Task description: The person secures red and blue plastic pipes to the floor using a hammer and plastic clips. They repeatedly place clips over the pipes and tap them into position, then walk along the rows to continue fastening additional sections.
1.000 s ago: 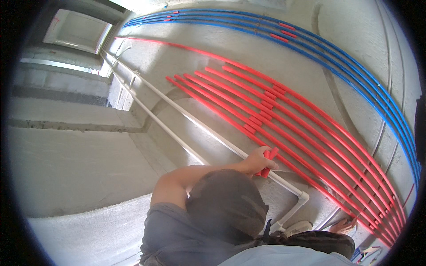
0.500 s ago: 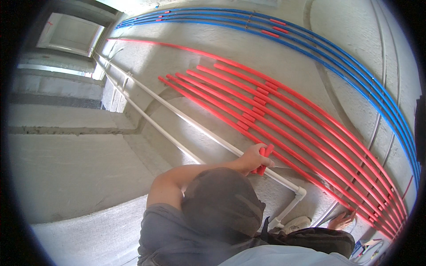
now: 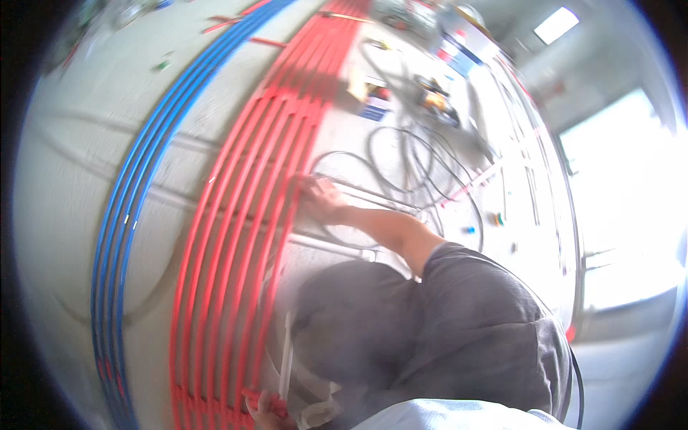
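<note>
My left hand (image 3: 266,413) is at the lower edge, closed on short red pipe pieces (image 3: 252,394), beside the near ends of a row of long red pipes (image 3: 240,193). My right arm reaches left across the floor. My right hand (image 3: 326,199) is at the outer edge of the red row, close to or touching the outermost pipe; its fingers are smeared by motion, and anything in them is hidden. The red pipes lie side by side, joined across by short red sleeves (image 3: 301,106).
Parallel blue pipes (image 3: 154,147) run to the left of the red ones. White pipe (image 3: 331,248) lies beneath my right arm. Farther off are looped dark cable (image 3: 401,161), a small blue box (image 3: 374,107), a yellow-and-black tool (image 3: 438,104) and a larger box (image 3: 462,54). A bright window (image 3: 616,201) is at right.
The view has swung right, bringing in the cable, boxes and window. My right hand now reaches forward along the red row. My left hand still holds the red pieces, now near the lower edge.
</note>
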